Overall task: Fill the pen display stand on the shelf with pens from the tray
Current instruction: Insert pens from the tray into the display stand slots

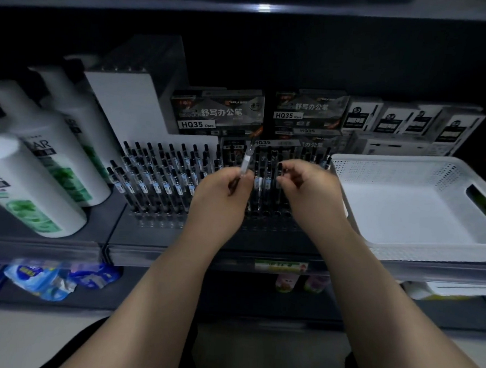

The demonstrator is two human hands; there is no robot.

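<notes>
Bare forearms [172,293] reach up from 6 o'clock to mid-frame. Left hand [221,188] pinches a clear-barrelled pen with black ends [246,162] upright in a narrow grip, over the clear plastic pen display stand [160,218] on the dark shelf [147,235]. Right hand [307,187], just toward 3 o'clock, curls its fingers at a standing pen's top; whether it grips cannot be told. Rows toward 9 o'clock look full, and the white perforated plastic tray [402,250] at 3 o'clock shows no pens on its visible floor, so filling seems nearly done, with this pen left to seat
</notes>
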